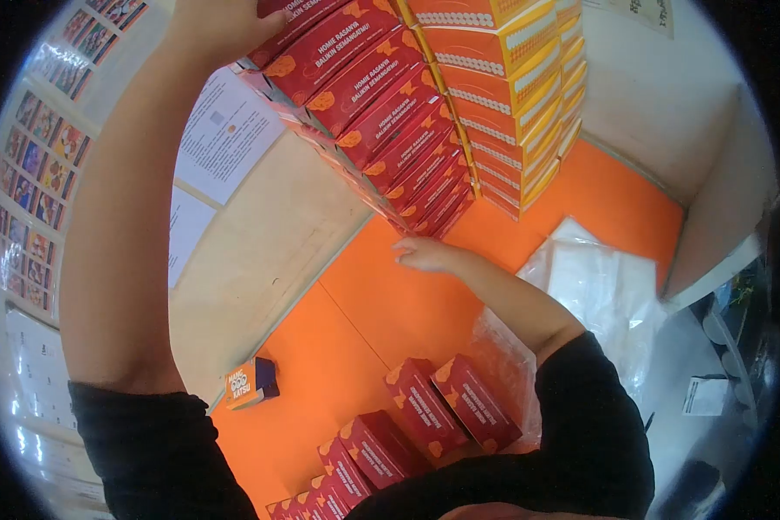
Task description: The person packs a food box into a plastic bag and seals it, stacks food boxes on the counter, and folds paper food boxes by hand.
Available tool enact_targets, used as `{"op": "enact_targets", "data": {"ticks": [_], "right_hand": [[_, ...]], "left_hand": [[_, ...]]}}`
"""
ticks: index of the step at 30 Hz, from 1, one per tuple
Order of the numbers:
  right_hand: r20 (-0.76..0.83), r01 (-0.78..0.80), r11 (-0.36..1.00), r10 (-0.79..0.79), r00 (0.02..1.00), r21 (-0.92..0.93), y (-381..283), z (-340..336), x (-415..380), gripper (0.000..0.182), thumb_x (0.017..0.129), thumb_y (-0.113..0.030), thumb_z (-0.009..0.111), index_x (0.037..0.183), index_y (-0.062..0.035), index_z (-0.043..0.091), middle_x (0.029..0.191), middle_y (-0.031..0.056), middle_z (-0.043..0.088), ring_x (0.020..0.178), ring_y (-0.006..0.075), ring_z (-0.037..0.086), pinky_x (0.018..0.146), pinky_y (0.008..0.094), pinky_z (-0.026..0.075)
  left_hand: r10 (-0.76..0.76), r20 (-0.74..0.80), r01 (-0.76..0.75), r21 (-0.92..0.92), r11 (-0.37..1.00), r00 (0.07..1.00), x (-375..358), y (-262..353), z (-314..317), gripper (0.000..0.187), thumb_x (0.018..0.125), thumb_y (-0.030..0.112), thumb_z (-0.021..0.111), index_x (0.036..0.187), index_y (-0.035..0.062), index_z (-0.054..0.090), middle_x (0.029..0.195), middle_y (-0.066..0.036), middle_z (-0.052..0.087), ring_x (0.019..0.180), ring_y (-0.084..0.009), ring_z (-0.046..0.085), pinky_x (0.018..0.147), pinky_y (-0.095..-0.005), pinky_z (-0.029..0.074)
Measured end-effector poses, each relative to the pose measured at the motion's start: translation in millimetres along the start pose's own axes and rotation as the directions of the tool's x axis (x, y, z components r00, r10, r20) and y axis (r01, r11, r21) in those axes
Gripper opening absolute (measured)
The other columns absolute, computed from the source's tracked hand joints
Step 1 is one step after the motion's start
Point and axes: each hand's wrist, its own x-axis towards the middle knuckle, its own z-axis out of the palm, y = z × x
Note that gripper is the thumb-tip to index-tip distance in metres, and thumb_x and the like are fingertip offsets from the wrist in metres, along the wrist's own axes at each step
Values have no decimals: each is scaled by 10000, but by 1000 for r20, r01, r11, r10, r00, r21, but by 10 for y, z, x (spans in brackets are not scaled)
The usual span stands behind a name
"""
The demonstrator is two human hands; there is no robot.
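Note:
A tall stack of red cardboard food boxes with white lettering rises against the wall. My left hand is raised to its upper left side, the thumb spread against a red box; the other fingers are partly cut off by the top of the view. Low down, my right hand is just in front of the stack's bottom box, fingers loosely stretched out and holding nothing. Nearer my body, more red boxes stand in a row on the orange table.
Beside the red stack is a stack of orange and yellow boxes. Clear plastic bags lie at the right. A small orange and navy box sits near the wall. Printed sheets and picture sheets hang at the left.

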Motion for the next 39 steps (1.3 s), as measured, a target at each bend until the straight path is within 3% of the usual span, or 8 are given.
{"op": "enact_targets", "data": {"ticks": [10, 13, 19, 21, 25, 34, 37, 39], "right_hand": [[15, 147, 975, -152, 988, 169, -281, -424, -1348, 379, 880, -236, 510, 1213, -56, 504, 1109, 66, 576, 1003, 149, 540, 867, 307, 426], [-42, -105, 946, 124, 991, 308, -777, -416, -2002, 397, 882, -250, 499, 1238, -74, 490, 1152, 54, 557, 1032, 152, 526, 870, 306, 419], [-14, -286, 938, 294, 956, 197, -983, 57, -2889, 510, 856, -343, 524, 1296, -105, 424, 1211, 68, 520, 1055, 166, 506, 854, 303, 410], [67, -345, 912, 339, 938, 222, -1014, 300, -2977, 704, 796, -335, 602, 1370, -71, 292, 1312, 134, 432, 1134, 224, 475, 904, 334, 403], [-31, -70, 985, 66, 997, -158, -922, 972, -3002, 837, 723, -222, 656, 1391, -13, 198, 1348, 203, 375, 1222, 286, 407, 978, 351, 368], [-254, -350, 930, 314, 915, -112, -1061, 835, -2791, 911, 655, -110, 620, 1396, 9, 102, 1194, 256, 504, 1099, 322, 528, 927, 338, 418], [-236, -312, 939, 273, 933, -145, -1155, 898, -2528, 924, 655, -96, 638, 1390, 28, 91, 1180, 246, 514, 1116, 304, 520, 930, 336, 410], [-197, 25, 965, -79, 977, -261, -685, 1019, -2265, 825, 696, -99, 659, 1356, 52, 187, 1120, 200, 559, 1083, 258, 536, 911, 329, 418]], "left_hand": [[493, -145, -514, -230, 826, 858, -1946, -163, -361, 625, 741, 271, 662, 1311, 162, 429, 1364, -160, 377, 1294, -390, 294, 1024, -588, 247], [447, 256, -236, -576, 783, 857, -2952, -222, -557, 643, 710, 234, 656, 1312, 221, 431, 1462, -116, 238, 1342, -413, 152, 1046, -610, 107], [-37, 681, 514, -515, 686, 732, -4866, -383, -268, 685, 774, 242, 639, 1373, 131, 324, 1452, -211, 194, 1337, -420, 158, 1072, -535, 132], [-90, 802, 786, -546, 291, 590, -5389, -334, -235, 665, 810, 253, 606, 1379, 93, 303, 1452, -251, 156, 1345, -425, 128, 1083, -487, 144], [-88, 930, 901, -317, 298, 356, -5680, -340, -509, 655, 835, 280, 576, 1384, 71, 284, 1448, -269, 148, 1352, -416, 108, 1087, -470, 143], [-556, 831, 975, 106, 193, 20, -7532, -964, -769, 662, 849, 324, 547, 1373, 17, 286, 1409, -270, 260, 1342, -342, 217, 1079, -397, 207], [-593, 776, 974, 130, -184, -216, -8088, -912, -868, 642, 858, 339, 541, 1346, -14, 320, 1357, -223, 374, 1277, -295, 346, 1040, -371, 282], [0, 974, 713, 167, -681, -228, -8211, -856, -855, 598, 872, 335, 532, 1319, -21, 353, 1268, -150, 482, 1149, -229, 472, 984, -345, 345]]}}
